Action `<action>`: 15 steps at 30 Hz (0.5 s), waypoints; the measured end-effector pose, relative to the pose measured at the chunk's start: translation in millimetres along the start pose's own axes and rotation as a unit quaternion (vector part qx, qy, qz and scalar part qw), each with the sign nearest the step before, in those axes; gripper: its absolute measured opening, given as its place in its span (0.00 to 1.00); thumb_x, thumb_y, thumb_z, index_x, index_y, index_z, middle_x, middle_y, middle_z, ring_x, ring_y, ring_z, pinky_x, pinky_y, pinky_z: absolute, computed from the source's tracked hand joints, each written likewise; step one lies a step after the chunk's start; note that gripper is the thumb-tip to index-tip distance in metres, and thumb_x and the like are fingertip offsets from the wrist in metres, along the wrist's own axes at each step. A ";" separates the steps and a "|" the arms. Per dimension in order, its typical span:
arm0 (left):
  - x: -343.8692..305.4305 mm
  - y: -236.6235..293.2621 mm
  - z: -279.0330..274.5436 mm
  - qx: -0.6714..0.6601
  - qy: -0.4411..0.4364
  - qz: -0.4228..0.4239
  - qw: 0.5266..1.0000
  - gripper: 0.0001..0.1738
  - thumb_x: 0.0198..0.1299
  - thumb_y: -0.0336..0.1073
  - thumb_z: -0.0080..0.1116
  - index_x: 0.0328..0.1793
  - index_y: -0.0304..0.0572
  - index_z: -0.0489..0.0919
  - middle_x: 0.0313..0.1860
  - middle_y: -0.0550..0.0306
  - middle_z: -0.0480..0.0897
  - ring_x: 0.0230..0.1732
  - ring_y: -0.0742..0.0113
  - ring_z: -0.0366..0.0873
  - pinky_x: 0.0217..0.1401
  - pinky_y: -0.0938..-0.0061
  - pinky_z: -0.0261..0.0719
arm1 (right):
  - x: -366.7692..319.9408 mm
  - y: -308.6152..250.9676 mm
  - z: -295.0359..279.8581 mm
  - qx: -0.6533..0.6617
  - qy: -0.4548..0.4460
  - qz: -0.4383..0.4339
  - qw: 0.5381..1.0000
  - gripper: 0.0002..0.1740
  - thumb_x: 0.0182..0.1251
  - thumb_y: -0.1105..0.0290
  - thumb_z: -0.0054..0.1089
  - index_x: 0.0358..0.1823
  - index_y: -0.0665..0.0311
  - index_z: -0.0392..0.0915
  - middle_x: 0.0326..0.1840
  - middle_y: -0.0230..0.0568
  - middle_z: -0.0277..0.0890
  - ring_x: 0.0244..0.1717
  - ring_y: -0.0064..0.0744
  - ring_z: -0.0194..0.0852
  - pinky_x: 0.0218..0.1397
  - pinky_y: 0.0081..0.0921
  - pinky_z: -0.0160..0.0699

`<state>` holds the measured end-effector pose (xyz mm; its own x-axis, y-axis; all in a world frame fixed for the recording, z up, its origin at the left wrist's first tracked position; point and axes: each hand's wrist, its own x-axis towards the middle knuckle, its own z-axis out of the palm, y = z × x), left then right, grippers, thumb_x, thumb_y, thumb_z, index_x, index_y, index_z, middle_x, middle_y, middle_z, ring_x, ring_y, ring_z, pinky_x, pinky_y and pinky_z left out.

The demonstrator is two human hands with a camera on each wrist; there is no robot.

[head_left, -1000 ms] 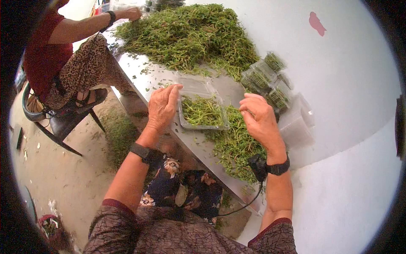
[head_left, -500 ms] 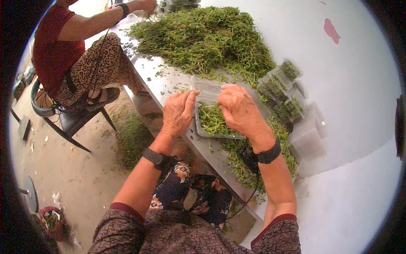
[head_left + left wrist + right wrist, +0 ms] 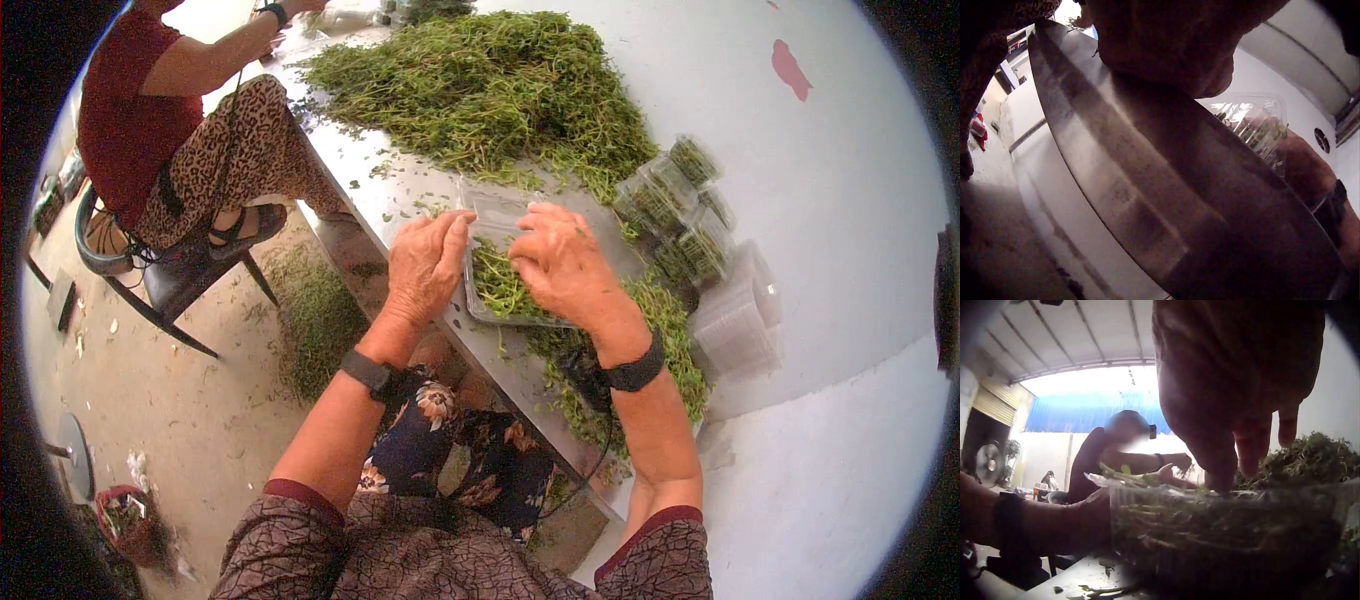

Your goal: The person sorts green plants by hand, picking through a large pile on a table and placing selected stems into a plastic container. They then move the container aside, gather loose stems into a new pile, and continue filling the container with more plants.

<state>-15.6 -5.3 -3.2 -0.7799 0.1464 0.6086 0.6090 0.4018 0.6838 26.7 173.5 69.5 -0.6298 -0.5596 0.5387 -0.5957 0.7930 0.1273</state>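
Observation:
A clear plastic container [image 3: 473,297] of cut green stems [image 3: 500,280] lies near the table edge, its clear lid [image 3: 500,208] folded back. My left hand [image 3: 428,265] grips its left side, with thumb and forefinger close together at the rim. My right hand [image 3: 570,268] is over the greens from the right; in the right wrist view its loosely bent fingers [image 3: 1249,453] point down onto them. The right palm hides part of the container. In the left wrist view, the left hand [image 3: 1172,44] is dark, with the container [image 3: 1250,122] beyond.
A large heap of greens [image 3: 500,90] covers the far table. Filled containers [image 3: 670,200] and nested empty ones [image 3: 737,315] stand at the right, beside loose greens [image 3: 660,340]. Another person [image 3: 140,110] sits at the left; a black chair [image 3: 175,280] stands there.
My right hand has moved left from beside the container to over its greens. My left hand has stayed at the container's side. The view has shifted, and the other person's arm has moved.

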 end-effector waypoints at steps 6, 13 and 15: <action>-0.2 -0.4 -1.1 -0.013 -0.002 -0.018 1.000 0.17 0.71 0.41 0.41 0.51 0.48 0.81 0.31 0.49 0.80 0.38 0.51 0.76 0.48 0.62 0.72 | -23.9 17.1 -32.0 0.024 0.011 0.079 0.997 0.03 0.51 0.72 0.61 0.28 0.60 0.81 0.42 0.44 0.76 0.55 0.46 0.71 0.59 0.42 0.68; -0.7 -2.6 1.6 -0.037 0.015 0.005 0.999 0.16 0.70 0.42 0.43 0.51 0.48 0.81 0.24 0.56 0.80 0.35 0.55 0.75 0.50 0.65 0.70 | -90.0 42.4 -49.5 0.010 -0.018 0.176 0.984 0.06 0.48 0.72 0.62 0.30 0.60 0.81 0.38 0.43 0.78 0.51 0.48 0.73 0.54 0.44 0.71; -0.7 -4.5 2.1 -0.028 0.021 0.011 0.999 0.16 0.71 0.42 0.43 0.51 0.48 0.81 0.24 0.56 0.80 0.34 0.55 0.75 0.50 0.65 0.70 | -96.8 38.6 -55.8 -0.001 -0.064 0.204 0.977 0.06 0.48 0.72 0.62 0.30 0.60 0.81 0.37 0.43 0.78 0.51 0.47 0.73 0.54 0.44 0.72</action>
<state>-18.1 -5.3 -7.5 -0.7603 0.1165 0.6390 0.6338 0.3482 0.6906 92.5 271.7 68.7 -0.8723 -0.2213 0.4361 -0.2802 0.9570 -0.0748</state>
